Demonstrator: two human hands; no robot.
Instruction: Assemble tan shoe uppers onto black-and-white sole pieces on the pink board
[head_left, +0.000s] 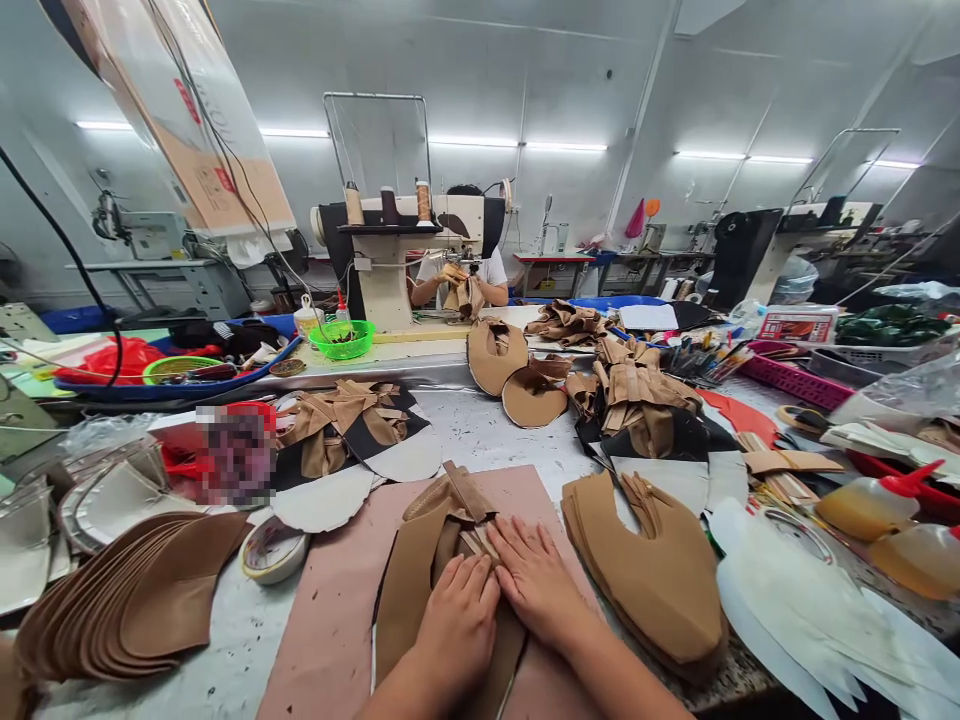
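A brown fabric piece with narrow straps [409, 580] lies on a pink mat [322, 620] at the front centre. My left hand [459, 615] rests on the middle of this piece, its fingers bent and close together, and whether they pinch anything is hidden. Beside it, touching it, my right hand [536, 580] lies flat on the piece with fingers stretched forward. Part of the piece is covered by both hands. Just right of the mat sits a stack of curved brown pieces [652, 580].
Fanned brown pieces [120, 600] and a tape roll [274, 549] lie left. Strap bundles [341, 425] are behind the mat. Glue bottles [870, 505] and white sheets [825, 610] stand or lie right. Beyond a sewing machine [382, 270], a person's hands [461, 290] hold brown fabric.
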